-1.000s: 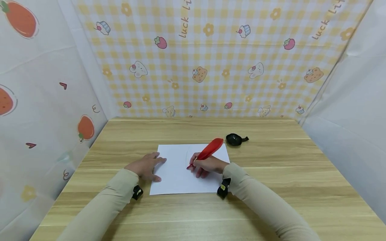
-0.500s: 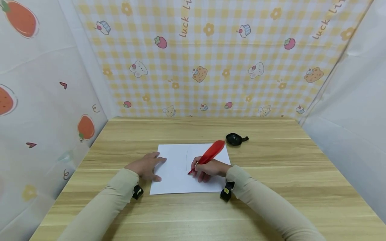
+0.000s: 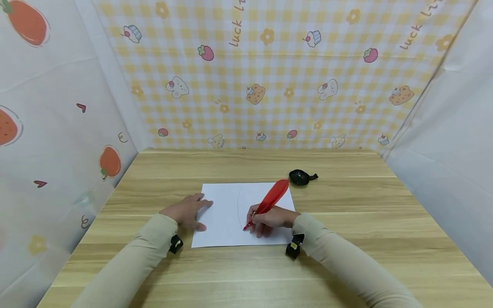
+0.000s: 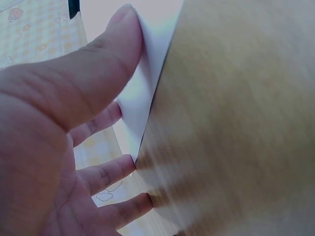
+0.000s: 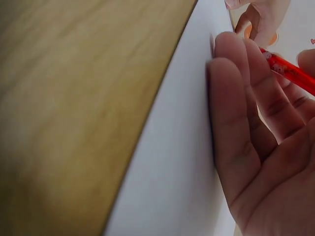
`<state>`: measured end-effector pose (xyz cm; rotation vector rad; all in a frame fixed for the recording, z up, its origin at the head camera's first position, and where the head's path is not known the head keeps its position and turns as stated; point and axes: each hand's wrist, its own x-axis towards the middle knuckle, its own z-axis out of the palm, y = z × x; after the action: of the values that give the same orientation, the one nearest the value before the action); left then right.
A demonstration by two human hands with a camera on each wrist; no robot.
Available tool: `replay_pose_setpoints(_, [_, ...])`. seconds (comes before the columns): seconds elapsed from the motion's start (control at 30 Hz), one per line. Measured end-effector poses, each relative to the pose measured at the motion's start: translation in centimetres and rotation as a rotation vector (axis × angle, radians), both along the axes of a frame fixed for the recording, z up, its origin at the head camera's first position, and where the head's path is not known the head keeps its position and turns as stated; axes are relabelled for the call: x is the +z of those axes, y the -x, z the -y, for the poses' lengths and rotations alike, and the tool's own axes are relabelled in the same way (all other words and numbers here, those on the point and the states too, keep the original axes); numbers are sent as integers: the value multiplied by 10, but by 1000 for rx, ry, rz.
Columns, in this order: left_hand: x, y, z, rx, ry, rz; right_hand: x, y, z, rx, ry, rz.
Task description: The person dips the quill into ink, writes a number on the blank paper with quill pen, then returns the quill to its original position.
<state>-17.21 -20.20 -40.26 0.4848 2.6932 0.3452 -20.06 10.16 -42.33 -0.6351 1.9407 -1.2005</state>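
Observation:
A white sheet of paper [image 3: 221, 231] lies flat on the table, with a thin curved line drawn down its middle. My right hand [image 3: 271, 217] pinches a red feather pen [image 3: 274, 195], its tip touching the paper at the lower end of that line. In the right wrist view the red pen barrel [image 5: 290, 73] shows between the fingers, and the outer fingers [image 5: 229, 103] rest along the sheet. My left hand [image 3: 188, 212] is spread over the paper's left edge. The left wrist view shows its thumb and fingertips [image 4: 123, 164] on the sheet and the wood beside it.
A small black pan-shaped dish [image 3: 299, 177] with a short handle stands just beyond the paper's far right corner. The wooden table [image 3: 231, 278] meets a yellow checked cloth [image 3: 289, 72] at the back. White cloth walls border both sides.
My right hand has drawn the feather pen toward me across the sheet, and the curved line has grown longer behind its tip. The left hand has stayed in place.

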Motion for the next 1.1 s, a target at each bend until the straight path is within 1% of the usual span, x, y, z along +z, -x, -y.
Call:
replay_pose_setpoints(0.3, [3, 1, -1, -12, 1, 4, 3, 1, -11, 65, -7, 29])
replay_pose_setpoints(0.53, [2, 0, -2, 11, -4, 16, 5, 4, -21, 88, -26, 63])
replay_pose_setpoints(0.77, [4, -2, -3, 15, -20, 20, 4, 10, -27, 70, -43, 82])
replay_pose_setpoints(0.87, [3, -1, -3, 7, -21, 12, 4, 13, -29, 57, -52, 89])
replay_pose_setpoints(1.1, [0, 0, -1, 8, -16, 16, 4, 16, -33, 39, -63, 101])
